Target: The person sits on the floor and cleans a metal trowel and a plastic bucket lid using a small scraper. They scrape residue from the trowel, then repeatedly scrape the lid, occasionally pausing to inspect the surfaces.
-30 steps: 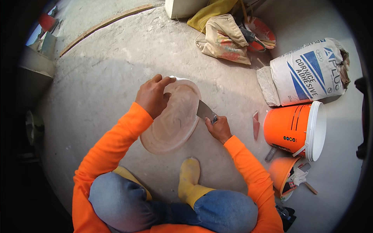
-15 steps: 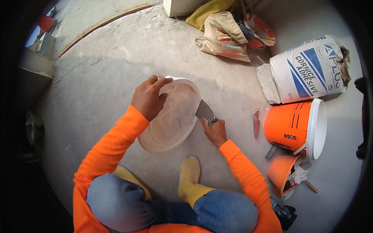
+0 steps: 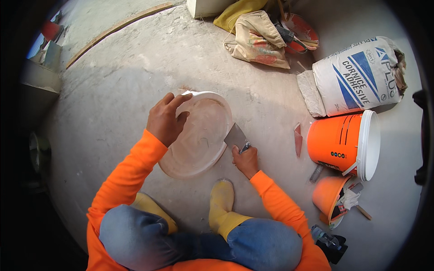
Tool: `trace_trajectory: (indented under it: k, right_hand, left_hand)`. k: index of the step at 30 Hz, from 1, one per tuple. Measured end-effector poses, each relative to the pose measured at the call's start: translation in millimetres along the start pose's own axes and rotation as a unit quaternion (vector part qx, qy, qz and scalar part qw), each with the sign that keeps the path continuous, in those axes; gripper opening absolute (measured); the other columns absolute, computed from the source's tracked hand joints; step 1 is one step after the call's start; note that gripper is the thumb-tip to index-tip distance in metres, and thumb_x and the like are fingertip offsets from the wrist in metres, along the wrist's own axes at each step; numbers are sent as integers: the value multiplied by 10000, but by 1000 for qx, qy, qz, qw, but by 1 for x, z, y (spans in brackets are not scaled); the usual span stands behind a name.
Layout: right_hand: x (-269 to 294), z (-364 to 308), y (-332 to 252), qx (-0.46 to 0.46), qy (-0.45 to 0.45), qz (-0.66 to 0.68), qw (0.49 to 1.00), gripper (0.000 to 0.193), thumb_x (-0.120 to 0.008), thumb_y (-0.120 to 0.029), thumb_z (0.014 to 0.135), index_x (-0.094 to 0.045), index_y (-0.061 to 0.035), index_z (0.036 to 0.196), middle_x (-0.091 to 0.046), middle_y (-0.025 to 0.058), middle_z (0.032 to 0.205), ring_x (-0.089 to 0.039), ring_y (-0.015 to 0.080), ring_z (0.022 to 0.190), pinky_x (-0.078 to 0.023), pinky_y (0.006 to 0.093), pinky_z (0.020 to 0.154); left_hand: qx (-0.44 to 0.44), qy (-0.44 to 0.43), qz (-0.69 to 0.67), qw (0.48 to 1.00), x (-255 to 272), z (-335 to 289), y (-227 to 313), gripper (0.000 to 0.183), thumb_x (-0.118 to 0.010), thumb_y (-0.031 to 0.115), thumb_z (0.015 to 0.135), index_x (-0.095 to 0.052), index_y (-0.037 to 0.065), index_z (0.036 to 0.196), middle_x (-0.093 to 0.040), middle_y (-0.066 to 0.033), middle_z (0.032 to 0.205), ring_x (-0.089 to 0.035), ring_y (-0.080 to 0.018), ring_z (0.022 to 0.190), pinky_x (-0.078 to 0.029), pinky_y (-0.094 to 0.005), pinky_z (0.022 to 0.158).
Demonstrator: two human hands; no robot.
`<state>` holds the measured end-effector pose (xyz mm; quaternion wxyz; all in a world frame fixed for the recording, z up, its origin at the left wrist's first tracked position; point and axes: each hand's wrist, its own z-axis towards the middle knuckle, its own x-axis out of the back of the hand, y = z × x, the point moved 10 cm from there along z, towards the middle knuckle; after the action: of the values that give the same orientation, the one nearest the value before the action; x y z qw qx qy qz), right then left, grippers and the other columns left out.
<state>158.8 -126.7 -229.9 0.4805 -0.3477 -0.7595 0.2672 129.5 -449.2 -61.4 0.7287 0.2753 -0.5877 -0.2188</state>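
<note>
A shallow, round, whitish plastic lid with a raised rim lies in front of my boots, its inner face smeared with brownish residue. My left hand grips its upper left rim, fingers reaching over the edge and thumb toward the inside; part of the rim is hidden behind the hand. In my closed right hand is a putty knife with a wide, flat grey blade and a dark handle. The blade meets or nearly meets the lid's right rim; exact contact cannot be told.
On the right lie an orange bucket on its side, a smaller orange pail holding tools, and a white powder sack. A reddish shard is nearer. Cloth bags and a wooden strip are farther off.
My left hand has shifted slightly left along with the lid's rim. The right hand and putty knife have moved a little left and down, the blade now lower along the rim.
</note>
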Motion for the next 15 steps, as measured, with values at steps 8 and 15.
trace_trajectory:
  k: [8, 15]
  right_hand:
    - [-6, -11, -2, -7, -14, 9, 1000, 395, -709, -196, 963, -663, 59, 665, -683, 157, 567, -708, 261, 494, -578, 407, 524]
    - [-16, -19, 18, -163, -109, 44, 979, 335, -717, -151, 952, -663, 89, 724, -723, 163, 649, -725, 244, 505, -613, 375, 515]
  left_hand:
    - [-3, -6, 4, 1000, -2, -8, -4, 513, -855, 63, 824, -747, 165, 1315, -635, -105, 946, -643, -331, 797, -558, -445, 735]
    - [-10, -17, 4, 1000, -5, -15, -2, 504, -854, 66, 831, -748, 158, 1315, -641, -105, 964, -648, -336, 819, -563, -433, 752]
